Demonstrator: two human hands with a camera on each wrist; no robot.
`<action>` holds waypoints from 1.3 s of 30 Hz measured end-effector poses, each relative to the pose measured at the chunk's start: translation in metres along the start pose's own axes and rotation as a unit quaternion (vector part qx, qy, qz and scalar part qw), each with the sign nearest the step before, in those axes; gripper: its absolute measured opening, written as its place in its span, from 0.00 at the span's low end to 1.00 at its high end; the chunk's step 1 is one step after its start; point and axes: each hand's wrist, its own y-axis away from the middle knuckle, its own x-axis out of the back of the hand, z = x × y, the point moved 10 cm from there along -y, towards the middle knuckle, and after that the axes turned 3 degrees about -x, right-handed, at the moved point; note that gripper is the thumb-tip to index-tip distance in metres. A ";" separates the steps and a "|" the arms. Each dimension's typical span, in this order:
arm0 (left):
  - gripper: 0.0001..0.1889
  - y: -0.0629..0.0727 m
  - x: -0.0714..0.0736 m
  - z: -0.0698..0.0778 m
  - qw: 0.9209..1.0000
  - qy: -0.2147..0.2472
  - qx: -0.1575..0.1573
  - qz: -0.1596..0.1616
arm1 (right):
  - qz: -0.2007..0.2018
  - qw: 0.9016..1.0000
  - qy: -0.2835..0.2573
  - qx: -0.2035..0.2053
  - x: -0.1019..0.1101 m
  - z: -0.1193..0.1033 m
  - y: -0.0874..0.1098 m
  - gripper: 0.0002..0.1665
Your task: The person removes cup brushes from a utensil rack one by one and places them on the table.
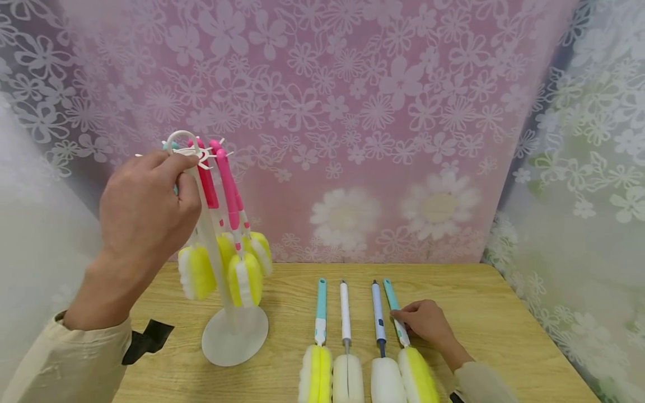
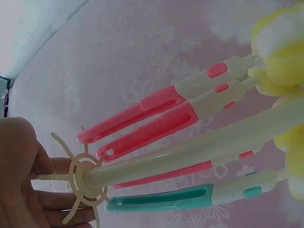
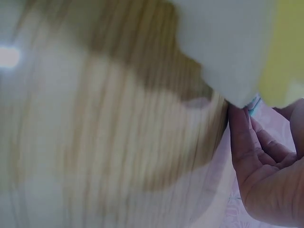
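My left hand (image 1: 148, 207) grips the top of a white brush stand (image 1: 242, 338), beside its hooks and loop. In the left wrist view, the hand's fingers lie at the spoked hook ring (image 2: 75, 176). Bottle brushes with pink handles (image 1: 229, 190) and one with a teal handle (image 2: 161, 202) hang from the hooks, yellow and white sponge heads down. At the right, my right hand (image 1: 428, 324) pinches the lower handle of a teal-and-white bottle brush (image 1: 418, 375) lying on the table. The right wrist view shows its fingers close to the sponge, with the handle mostly hidden.
Left of the held brush lie a blue-handled brush (image 1: 378, 308), a white-handled brush (image 1: 345, 313) and another teal-handled brush (image 1: 321, 308), side by side on the wooden table (image 1: 468, 291). A flowered pink curtain (image 1: 302, 140) hangs behind, with pale curtain fabric at both sides.
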 end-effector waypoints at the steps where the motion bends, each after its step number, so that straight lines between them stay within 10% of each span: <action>1: 0.19 0.000 0.001 0.000 1.000 0.000 -0.001 0.001 | 0.000 1.000 -0.001 -0.001 -0.001 0.000 0.000 0.17; 25: 0.22 -0.002 0.000 0.000 1.000 -0.003 0.004 -0.006 | 0.006 1.000 0.024 -0.005 0.005 0.006 0.003 0.22; 39: 0.21 -0.001 0.007 0.005 0.998 -0.004 -0.029 0.054 | 0.035 0.998 -0.052 0.026 0.036 -0.008 0.009 0.25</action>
